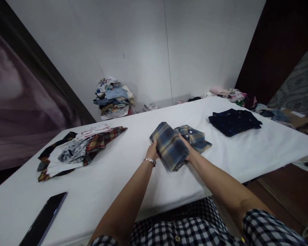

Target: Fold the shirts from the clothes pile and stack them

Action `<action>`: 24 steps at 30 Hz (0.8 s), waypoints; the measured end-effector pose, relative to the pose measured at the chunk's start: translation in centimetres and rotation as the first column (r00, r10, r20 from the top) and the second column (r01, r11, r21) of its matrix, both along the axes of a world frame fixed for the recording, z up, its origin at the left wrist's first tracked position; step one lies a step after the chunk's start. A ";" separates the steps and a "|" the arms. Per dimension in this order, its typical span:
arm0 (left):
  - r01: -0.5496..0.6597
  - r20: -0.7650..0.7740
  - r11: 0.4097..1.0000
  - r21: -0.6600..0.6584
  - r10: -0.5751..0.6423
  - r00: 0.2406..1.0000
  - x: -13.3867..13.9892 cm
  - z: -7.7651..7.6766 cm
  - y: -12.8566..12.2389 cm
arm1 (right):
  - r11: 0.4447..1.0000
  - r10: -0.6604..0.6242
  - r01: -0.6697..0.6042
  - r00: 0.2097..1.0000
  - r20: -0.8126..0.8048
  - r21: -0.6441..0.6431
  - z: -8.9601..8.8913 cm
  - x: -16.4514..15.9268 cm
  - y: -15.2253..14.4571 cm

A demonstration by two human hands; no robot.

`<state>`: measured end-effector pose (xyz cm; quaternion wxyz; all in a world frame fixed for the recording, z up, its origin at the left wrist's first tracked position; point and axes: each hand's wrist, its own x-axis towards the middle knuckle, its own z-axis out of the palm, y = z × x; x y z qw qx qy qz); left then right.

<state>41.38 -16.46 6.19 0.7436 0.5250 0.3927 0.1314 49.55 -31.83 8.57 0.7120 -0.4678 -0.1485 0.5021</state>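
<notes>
Hold plaid shirt [170, 145] over surface [128, 191], gripped at opposite sides by left hand [152, 149] and right hand [187, 147]; balance pressure to avoid shifting folds; smooth loose buttoned part [196, 136] flat, free of creases.

The single view looked from the wearer's head, forward and down across the white table [92, 191] to the pale wall [138, 51] at twelve o'clock. Nearest the lens, at six o'clock, came the wearer's checked shirt [159, 232] (close enough to show a button [177, 238]), with the left hand [152, 150] and right hand [188, 148] farther off, just below the centre. A curtain [20, 95] bounded the frame at nine o'clock, a dark panel [277, 51] at two.
</notes>
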 end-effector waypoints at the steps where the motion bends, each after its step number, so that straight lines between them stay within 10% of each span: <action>1: -0.032 0.002 0.998 -0.049 0.032 0.999 -0.9 0.1 0.3 | 1.000 0.029 -0.029 1.000 0.006 -0.001 -0.1 -0.6 0.5; 4: -0.085 0.022 0.974 -0.208 0.092 0.996 -4.3 0.4 1.8 | 0.999 0.054 -0.052 0.957 0.286 -0.013 -0.9 -3.1 1.9; 8: -0.004 0.098 0.932 -0.361 0.042 0.994 -10.1 0.9 4.5 | 0.995 0.100 -0.074 0.690 0.717 -0.067 -2.4 -5.3 3.0; 13: -0.118 0.011 0.956 -0.268 0.126 0.992 -15.1 0.8 6.8 | 0.955 0.052 0.239 0.453 0.890 -0.177 -3.8 -2.5 3.1; 18: -0.122 -0.085 0.990 0.070 0.128 0.988 -14.7 -0.6 6.6 | 0.886 0.241 0.115 0.712 0.660 -0.449 -3.1 -1.4 3.8; 24: -0.177 -0.098 0.918 0.354 0.224 0.970 -13.6 -2.6 6.8 | 0.931 0.204 -0.076 0.920 0.335 -0.358 -2.7 -3.3 4.6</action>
